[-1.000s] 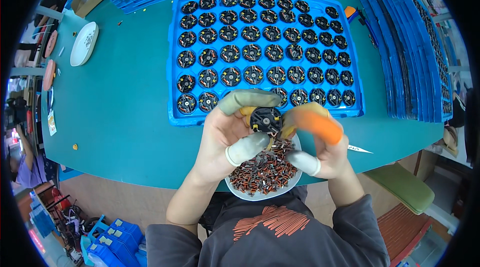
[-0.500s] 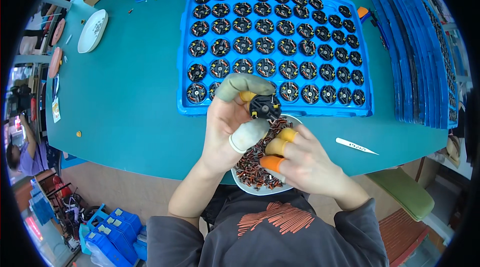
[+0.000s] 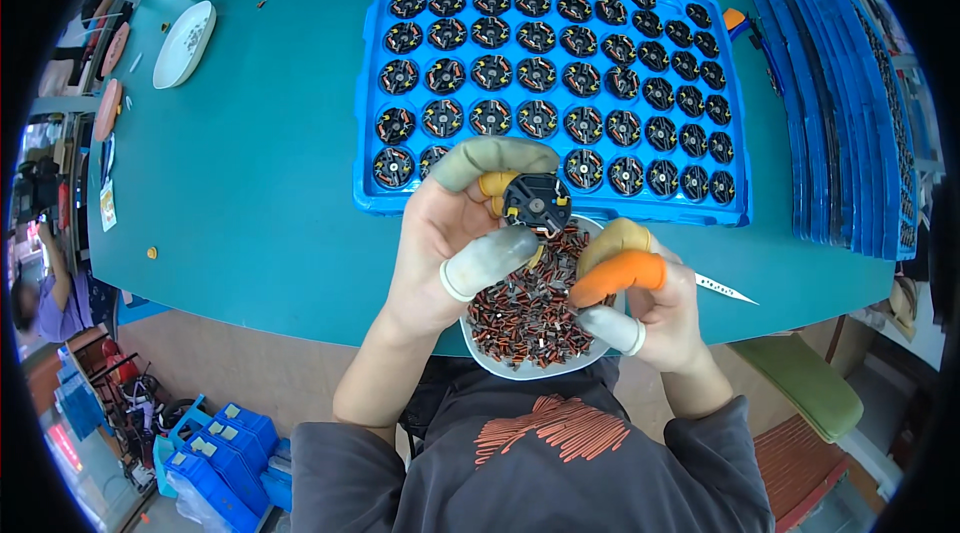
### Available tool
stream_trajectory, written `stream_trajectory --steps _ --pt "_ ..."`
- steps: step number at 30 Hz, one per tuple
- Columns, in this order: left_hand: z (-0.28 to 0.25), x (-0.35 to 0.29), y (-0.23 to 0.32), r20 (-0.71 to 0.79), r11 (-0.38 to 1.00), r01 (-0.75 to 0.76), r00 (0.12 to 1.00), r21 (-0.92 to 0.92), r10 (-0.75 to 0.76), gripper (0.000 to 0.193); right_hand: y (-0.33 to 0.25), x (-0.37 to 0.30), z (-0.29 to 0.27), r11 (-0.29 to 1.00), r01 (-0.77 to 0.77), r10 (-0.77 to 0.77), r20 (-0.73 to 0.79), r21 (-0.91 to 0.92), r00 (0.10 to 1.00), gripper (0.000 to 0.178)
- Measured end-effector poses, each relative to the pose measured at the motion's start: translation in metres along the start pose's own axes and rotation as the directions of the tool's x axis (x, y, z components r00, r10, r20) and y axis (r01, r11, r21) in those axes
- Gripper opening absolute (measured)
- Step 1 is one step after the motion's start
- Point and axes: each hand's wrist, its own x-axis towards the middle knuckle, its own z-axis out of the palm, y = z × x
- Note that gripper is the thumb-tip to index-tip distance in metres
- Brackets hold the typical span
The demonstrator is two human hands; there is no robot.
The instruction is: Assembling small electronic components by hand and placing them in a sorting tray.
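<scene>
My left hand (image 3: 440,233) wears pale finger cots on thumb and index, with yellow ones behind. It grips a round black plastic disc (image 3: 537,204) with yellow bits at its rim, tilted above a white bowl (image 3: 480,361). Heaped in the bowl are many small dark pieces with copper-coloured windings (image 3: 530,318). Over the bowl's right side is my right hand (image 3: 655,298), an orange cot on its index and a grey-white one on its thumb. Those two tips are pressed together; whatever lies between them is too small to make out.
Beyond the bowl lies a blue tray (image 3: 365,148) with rows of similar black discs. White tweezers (image 3: 728,289) rest right of my right hand. Stacked blue trays (image 3: 815,113) stand at the right. A white dish (image 3: 187,45) sits far left on the green table (image 3: 270,183).
My right hand has risen from among the small pieces and shifted right, its thumb and index now pinched. My left hand still holds the disc, turned slightly.
</scene>
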Motion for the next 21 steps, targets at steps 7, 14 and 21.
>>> stream_trajectory --steps 7,14,21 --pt "0.003 0.002 -0.001 0.019 0.999 0.036 0.999 -0.031 -0.036 0.045 -0.007 -0.01 -0.001 0.935 -0.247 0.255 0.003 0.253 0.967 0.012" --pt "-0.002 0.0 -0.006 0.045 0.999 0.015 0.999 -0.041 -0.013 0.046 0.006 -0.008 0.002 0.892 -0.15 0.158 0.017 0.426 0.987 0.015" --pt "-0.003 0.003 -0.002 0.07 0.997 -0.028 0.997 -0.069 0.033 0.055 0.003 -0.011 0.005 0.993 -0.092 0.093 0.001 -0.079 0.996 0.022"
